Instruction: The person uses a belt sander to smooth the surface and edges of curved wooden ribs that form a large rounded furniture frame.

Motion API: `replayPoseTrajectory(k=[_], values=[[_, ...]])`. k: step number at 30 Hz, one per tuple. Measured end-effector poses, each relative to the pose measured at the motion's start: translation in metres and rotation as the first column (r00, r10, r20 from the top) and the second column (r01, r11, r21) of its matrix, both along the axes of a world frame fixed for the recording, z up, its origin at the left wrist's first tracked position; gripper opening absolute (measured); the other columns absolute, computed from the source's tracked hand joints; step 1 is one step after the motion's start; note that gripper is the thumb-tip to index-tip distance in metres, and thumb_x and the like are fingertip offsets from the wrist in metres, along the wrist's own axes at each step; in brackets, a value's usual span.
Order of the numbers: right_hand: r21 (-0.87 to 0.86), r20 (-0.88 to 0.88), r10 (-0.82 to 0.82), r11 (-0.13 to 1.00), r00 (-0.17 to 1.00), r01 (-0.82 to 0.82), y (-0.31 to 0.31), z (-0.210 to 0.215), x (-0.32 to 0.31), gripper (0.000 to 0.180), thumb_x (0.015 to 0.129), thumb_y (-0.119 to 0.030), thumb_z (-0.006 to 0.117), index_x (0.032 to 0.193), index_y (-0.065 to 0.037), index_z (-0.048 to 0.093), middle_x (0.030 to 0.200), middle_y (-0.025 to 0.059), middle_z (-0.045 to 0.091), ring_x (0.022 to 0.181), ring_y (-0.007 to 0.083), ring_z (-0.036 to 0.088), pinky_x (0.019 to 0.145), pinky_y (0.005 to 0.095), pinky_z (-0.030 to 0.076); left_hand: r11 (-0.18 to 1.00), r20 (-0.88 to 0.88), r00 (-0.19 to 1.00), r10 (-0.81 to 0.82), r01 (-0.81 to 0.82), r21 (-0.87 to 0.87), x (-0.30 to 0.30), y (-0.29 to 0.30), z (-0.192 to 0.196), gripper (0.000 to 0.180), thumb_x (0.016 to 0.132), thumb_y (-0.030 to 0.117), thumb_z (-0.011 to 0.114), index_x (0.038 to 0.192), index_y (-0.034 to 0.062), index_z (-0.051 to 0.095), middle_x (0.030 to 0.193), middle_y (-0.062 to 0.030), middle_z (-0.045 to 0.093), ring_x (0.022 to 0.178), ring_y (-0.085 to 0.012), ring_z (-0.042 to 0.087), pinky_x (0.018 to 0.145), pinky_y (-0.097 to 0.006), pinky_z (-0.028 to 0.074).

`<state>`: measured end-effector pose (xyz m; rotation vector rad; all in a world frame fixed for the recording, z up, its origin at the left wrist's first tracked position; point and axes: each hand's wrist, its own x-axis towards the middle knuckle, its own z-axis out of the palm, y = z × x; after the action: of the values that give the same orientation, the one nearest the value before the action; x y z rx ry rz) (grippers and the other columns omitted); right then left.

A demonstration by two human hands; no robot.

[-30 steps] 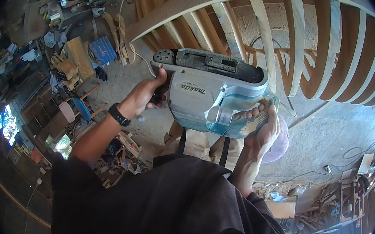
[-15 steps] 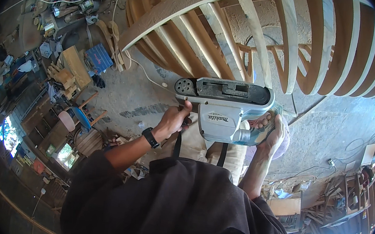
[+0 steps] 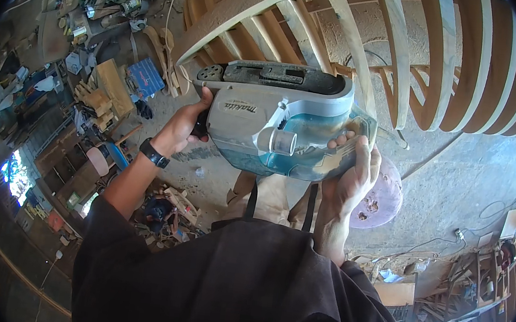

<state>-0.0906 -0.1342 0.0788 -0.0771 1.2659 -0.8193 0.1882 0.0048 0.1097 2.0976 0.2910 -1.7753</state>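
Belt sander (image 3: 275, 121) sits at upper centre of the frame, lifted off any surface, belt side turned up and dusty, its round dust port facing me. Left hand (image 3: 184, 128) is wrapped shut around the dark rear handle at the left end of the body; black wristwatch (image 3: 154, 153) on that wrist. Right hand (image 3: 352, 172) is cupped under and around the teal front end, fingers curled over its edge, so both hands are clamped on the one tool. Curved wooden frame (image 3: 410, 57) of ribs and slats fills the upper right of the frame, just behind the sander, not touching it as far as I can tell. Pale purple disc-like object (image 3: 381, 200) shows right of centre, behind my right wrist; cannot tell what it is. Concrete floor (image 3: 460, 177) lies beyond, and a cluttered heap of tools and offcuts (image 3: 101, 86) occupies the upper left. Handling judgement: keep fingertips of the right hand clear of the belt and rollers, carry the weight on the right palm, keep the left index off the trigger while the belt faces up, and hold the body level and away from the ribs while looking it over.
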Motion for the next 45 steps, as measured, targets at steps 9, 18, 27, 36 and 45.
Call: replayPoseTrajectory(k=[9, 18, 27, 36, 45], values=[[0.01, -0.055, -0.028, 1.0, 0.998, 0.029, 0.008, -0.027, -0.06, 0.02, 0.098, -0.01, 0.049, 0.112, 0.004, 0.052, 0.087, 0.0114, 0.061, 0.066, 0.0161, 0.058, 0.056, 0.0291, 0.053, 0.999, -0.043, 0.998, -0.044, 0.045, 0.022, -0.073, 0.029, -0.026, 0.086, 0.08, 0.086, 0.042, 0.077, 0.0025, 0.062, 0.063, -0.0046, 0.058, 0.048, -0.0128, 0.058, 0.039, -0.021, 0.04], [-0.084, -0.003, -0.131, 0.988, 0.991, 0.13, -0.009, 0.001, 0.007, 0.049, 0.092, -0.001, 0.054, 0.133, 0.0, 0.027, 0.101, 0.0192, 0.058, 0.078, 0.0223, 0.062, 0.067, 0.0342, 0.056, 0.999, -0.067, 0.998, -0.022, 0.02, -0.03, 0.004, -0.009, -0.003, 0.083, 0.088, 0.079, 0.034, 0.104, 0.0037, 0.064, 0.069, -0.0036, 0.062, 0.047, -0.009, 0.056, 0.031, -0.017, 0.028], [-0.104, -0.131, -0.155, 0.984, 0.979, 0.142, -0.019, 0.014, 0.016, 0.05, 0.094, -0.002, 0.056, 0.133, -0.003, 0.025, 0.097, 0.0187, 0.061, 0.073, 0.0215, 0.063, 0.063, 0.034, 0.057, 0.996, -0.026, 0.996, -0.084, 0.083, -0.022, 0.008, -0.032, 0.01, 0.082, 0.083, 0.084, 0.037, 0.088, 0.0061, 0.06, 0.066, -0.0017, 0.054, 0.047, -0.0098, 0.057, 0.031, -0.017, 0.029], [-0.1, -0.112, -0.15, 0.985, 0.982, 0.139, -0.012, -0.002, -0.007, 0.051, 0.094, -0.004, 0.057, 0.134, -0.002, 0.026, 0.097, 0.0184, 0.061, 0.075, 0.0203, 0.062, 0.058, 0.0308, 0.055, 0.999, -0.094, 0.995, -0.021, 0.017, -0.041, -0.019, -0.006, -0.009, 0.083, 0.08, 0.086, 0.039, 0.086, 0.0051, 0.059, 0.065, -0.0025, 0.055, 0.045, -0.0102, 0.057, 0.031, -0.018, 0.032], [-0.136, -0.1, -0.182, 0.976, 0.978, 0.168, -0.036, 0.022, 0.038, 0.052, 0.094, -0.005, 0.058, 0.135, -0.003, 0.025, 0.098, 0.0193, 0.061, 0.073, 0.021, 0.062, 0.061, 0.0336, 0.056, 0.998, -0.05, 0.998, -0.03, 0.027, -0.058, 0.023, -0.041, 0.013, 0.081, 0.082, 0.085, 0.04, 0.093, 0.0072, 0.06, 0.065, -0.0026, 0.056, 0.045, -0.0107, 0.056, 0.031, -0.017, 0.029]])
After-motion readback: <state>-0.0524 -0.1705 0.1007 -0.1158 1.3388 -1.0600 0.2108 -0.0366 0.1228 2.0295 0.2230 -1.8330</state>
